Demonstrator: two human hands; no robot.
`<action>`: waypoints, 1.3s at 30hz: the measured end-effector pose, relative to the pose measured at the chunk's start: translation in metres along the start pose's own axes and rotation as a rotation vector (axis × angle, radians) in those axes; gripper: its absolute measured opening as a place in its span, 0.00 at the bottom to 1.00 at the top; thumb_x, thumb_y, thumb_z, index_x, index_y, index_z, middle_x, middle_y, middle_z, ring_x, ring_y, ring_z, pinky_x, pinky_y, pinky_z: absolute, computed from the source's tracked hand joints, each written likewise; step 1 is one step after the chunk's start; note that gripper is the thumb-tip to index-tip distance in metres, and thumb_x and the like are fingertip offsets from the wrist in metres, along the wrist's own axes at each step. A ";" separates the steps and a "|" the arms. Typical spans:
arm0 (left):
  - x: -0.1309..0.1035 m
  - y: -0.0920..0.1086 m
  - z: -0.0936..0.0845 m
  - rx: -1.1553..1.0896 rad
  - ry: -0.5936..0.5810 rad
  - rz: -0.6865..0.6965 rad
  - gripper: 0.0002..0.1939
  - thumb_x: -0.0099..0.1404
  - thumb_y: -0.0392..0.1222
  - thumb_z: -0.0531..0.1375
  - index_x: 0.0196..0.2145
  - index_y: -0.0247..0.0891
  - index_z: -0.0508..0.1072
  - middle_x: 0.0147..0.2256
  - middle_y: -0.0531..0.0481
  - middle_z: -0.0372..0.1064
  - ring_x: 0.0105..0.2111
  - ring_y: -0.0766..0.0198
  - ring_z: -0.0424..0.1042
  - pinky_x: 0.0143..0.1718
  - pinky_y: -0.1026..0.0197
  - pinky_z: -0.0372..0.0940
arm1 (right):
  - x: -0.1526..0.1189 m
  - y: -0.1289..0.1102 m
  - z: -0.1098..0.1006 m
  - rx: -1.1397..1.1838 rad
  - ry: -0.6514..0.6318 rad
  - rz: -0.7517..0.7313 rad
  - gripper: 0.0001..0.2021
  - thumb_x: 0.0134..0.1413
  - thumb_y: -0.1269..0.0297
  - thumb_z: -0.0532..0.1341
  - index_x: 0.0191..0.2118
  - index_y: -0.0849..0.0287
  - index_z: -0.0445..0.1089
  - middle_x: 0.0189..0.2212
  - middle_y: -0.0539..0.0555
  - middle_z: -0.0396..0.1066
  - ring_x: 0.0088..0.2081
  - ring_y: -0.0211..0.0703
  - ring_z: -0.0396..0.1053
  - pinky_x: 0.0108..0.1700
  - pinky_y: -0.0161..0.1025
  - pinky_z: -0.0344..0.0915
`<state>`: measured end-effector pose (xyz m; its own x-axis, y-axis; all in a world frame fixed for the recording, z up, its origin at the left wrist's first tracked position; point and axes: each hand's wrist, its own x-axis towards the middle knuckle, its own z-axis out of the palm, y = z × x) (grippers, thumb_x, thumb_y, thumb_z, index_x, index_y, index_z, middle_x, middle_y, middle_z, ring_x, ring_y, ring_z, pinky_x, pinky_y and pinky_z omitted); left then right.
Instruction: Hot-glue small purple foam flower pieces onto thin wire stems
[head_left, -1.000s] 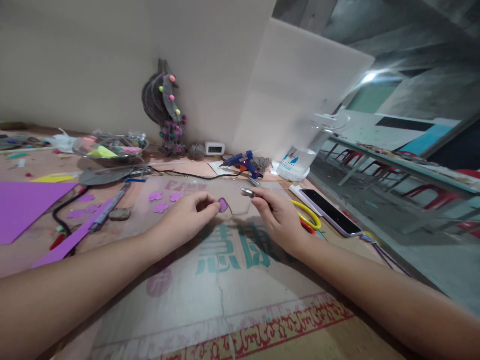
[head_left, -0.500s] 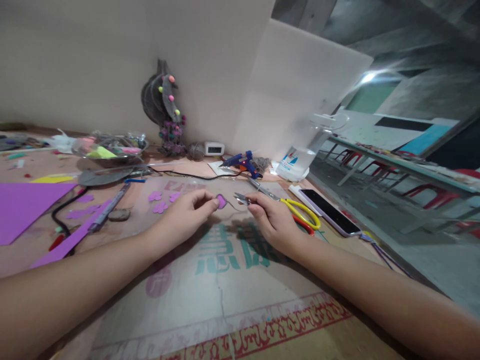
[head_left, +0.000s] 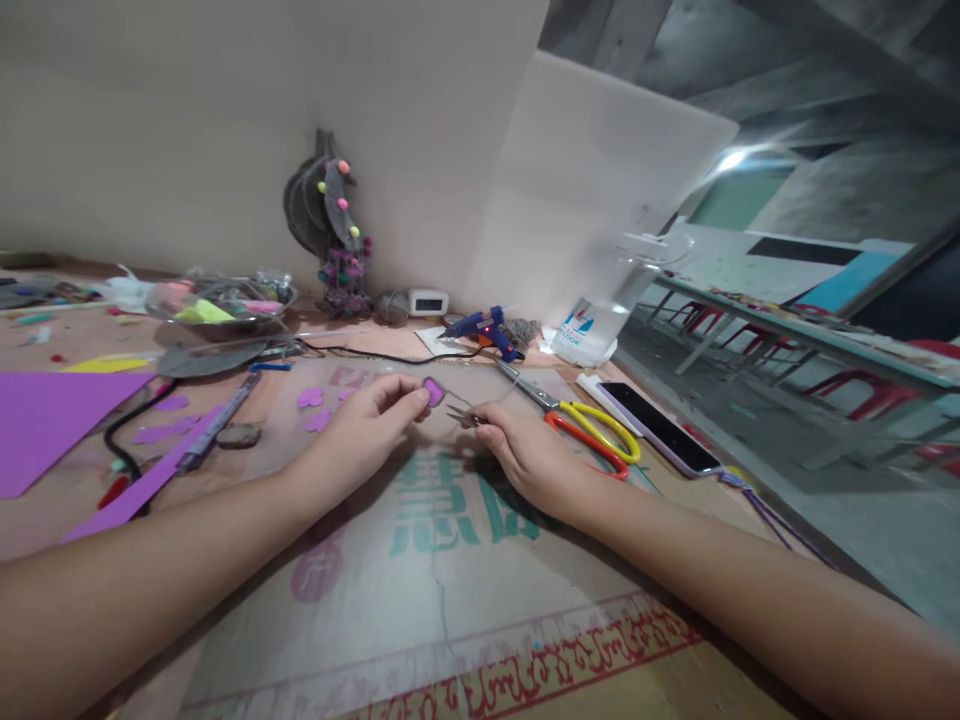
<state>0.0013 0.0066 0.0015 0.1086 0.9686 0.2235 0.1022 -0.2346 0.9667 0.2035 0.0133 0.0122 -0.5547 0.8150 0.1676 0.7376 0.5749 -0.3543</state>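
Note:
Pinched between the thumb and fingers of my left hand (head_left: 379,425) is a small purple piece (head_left: 433,391) with a grey edge. A thin grey yarn strand (head_left: 495,393) trails from it toward the right. My right hand (head_left: 529,455) is closed on small pointed snips (head_left: 462,415). Their blades are slightly apart, just right of the purple piece and below the strand; the handles are hidden in my palm. Large scissors (head_left: 596,425) with red and yellow handles lie just behind my right hand. Purple flower cutouts (head_left: 310,398) lie beyond my left hand.
A blue glue gun (head_left: 487,330) with a red light stands at the back. A phone (head_left: 660,425) and a clear water jug (head_left: 592,325) are on the right. To the left lie a purple sheet (head_left: 60,425), a pen (head_left: 225,420) and a filled plastic bowl (head_left: 225,320).
My right hand has moved left with the snips, closer to the left hand. The purple piece has risen slightly and turned its face toward me. The strand now runs above the blades.

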 end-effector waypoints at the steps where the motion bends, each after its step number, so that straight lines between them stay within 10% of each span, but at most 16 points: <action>1: 0.000 0.000 0.000 -0.002 -0.001 0.006 0.09 0.61 0.45 0.56 0.31 0.36 0.69 0.28 0.53 0.64 0.29 0.66 0.62 0.31 0.64 0.57 | 0.000 0.000 0.000 0.013 0.009 0.007 0.16 0.65 0.59 0.44 0.46 0.58 0.65 0.36 0.56 0.72 0.36 0.44 0.70 0.37 0.39 0.63; 28: -0.002 0.000 0.001 -0.015 -0.231 -0.004 0.10 0.62 0.46 0.56 0.30 0.36 0.69 0.26 0.54 0.65 0.27 0.67 0.64 0.30 0.64 0.59 | 0.000 0.006 0.004 -0.054 0.209 -0.219 0.17 0.65 0.57 0.45 0.46 0.62 0.63 0.34 0.57 0.70 0.34 0.43 0.66 0.36 0.39 0.62; 39: -0.005 0.006 0.002 -0.067 -0.104 -0.044 0.06 0.55 0.35 0.59 0.33 0.37 0.72 0.30 0.49 0.74 0.34 0.60 0.74 0.36 0.60 0.66 | 0.000 0.001 0.000 -0.020 0.148 -0.192 0.12 0.64 0.62 0.47 0.45 0.60 0.64 0.36 0.56 0.70 0.37 0.43 0.66 0.38 0.39 0.62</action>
<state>0.0031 -0.0001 0.0063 0.2083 0.9631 0.1702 0.0434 -0.1830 0.9822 0.2046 0.0141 0.0117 -0.6242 0.6917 0.3633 0.6322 0.7204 -0.2852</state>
